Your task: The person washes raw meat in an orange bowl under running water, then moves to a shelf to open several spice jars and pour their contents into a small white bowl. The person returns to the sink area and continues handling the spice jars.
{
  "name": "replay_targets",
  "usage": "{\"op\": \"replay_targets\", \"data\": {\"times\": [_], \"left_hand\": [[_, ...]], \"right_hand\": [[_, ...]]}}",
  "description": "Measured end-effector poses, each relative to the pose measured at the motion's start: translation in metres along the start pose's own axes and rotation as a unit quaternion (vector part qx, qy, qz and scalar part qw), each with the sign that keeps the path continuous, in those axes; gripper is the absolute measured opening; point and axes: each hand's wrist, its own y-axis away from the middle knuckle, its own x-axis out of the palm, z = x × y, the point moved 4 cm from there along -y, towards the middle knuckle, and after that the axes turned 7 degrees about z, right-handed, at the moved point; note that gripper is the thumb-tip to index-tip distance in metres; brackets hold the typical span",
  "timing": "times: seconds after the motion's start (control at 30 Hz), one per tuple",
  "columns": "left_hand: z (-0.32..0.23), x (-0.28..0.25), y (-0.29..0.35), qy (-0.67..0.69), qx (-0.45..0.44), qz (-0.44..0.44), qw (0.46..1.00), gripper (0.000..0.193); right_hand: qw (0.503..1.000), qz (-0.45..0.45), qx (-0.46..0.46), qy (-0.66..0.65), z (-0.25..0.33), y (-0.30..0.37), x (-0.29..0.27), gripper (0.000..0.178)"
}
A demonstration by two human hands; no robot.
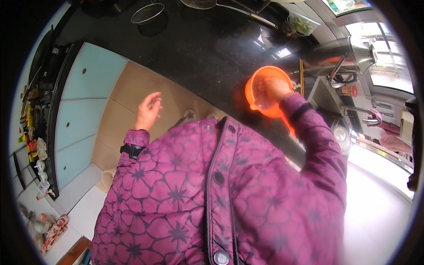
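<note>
A round, bright orange plastic dipper [250,93] with a long handle is at the right of the glossy black tabletop [198,48]. The person's right hand [276,87] dips into its bowl; I can't tell whether those fingers grip anything. The left hand [148,111], well apart over the tan tiled floor [132,95], holds nothing, fingers loosely spread. Thin wooden sticks [301,77] lie just right of the dipper.

From here, I see a black desk [194,57] before the hands [148,111] [276,89], tan floor [134,86] and blue cabinets [79,119] leftward, bright windows [391,55] rightward.
</note>
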Motion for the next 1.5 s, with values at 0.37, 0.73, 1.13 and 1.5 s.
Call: {"op": "replay_targets", "data": {"times": [0.37, 0.73, 1.13, 1.5], "left_hand": [[-0.016, 0.007, -0.006, -0.014, 0.017, 0.022, 1.000, 0.032], [-0.016, 0.013, -0.008, -0.007, -0.002, 0.041, 0.999, 0.033], [-0.017, 0.006, -0.014, -0.024, 0.026, 0.035, 0.999, 0.029], [-0.103, 0.071, -0.054, -0.055, 0.119, 0.215, 0.968, 0.028]], "right_hand": [[0.984, -0.032, 0.062, 0.164, 0.012, 0.011, -0.014, 0.028], [0.979, -0.065, 0.012, 0.195, 0.007, 0.009, -0.002, 0.028], [0.972, 0.017, 0.038, 0.232, 0.016, 0.004, 0.003, 0.028], [0.989, -0.065, 0.072, -0.108, 0.000, 0.017, -0.014, 0.029]]}}
